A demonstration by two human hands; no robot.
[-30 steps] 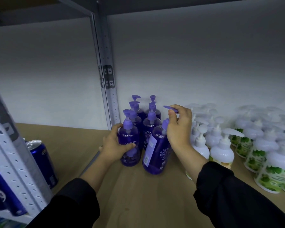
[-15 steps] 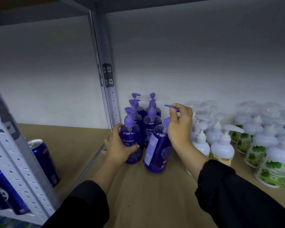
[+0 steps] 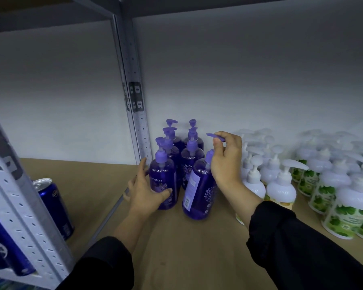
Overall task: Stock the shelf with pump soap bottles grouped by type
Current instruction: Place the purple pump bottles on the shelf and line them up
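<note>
Nearest, on the brown shelf [image 3: 176, 248], the front right purple bottle [image 3: 198, 191] stands tilted, its top leaning toward the right hand [image 3: 225, 162]. The fingers [image 3: 219, 140] of this hand pinch its pump spout, so the long axis goes from the base up into the grip. To stand straight, I think the top must come back over the base. Just left, the left hand [image 3: 144, 192] wraps loosely the front left bottle [image 3: 162, 181], which is upright. Behind them more purple bottles [image 3: 192, 151] stand by the post [image 3: 142, 130]. White bottles [image 3: 281, 181] fill the right side.
</note>
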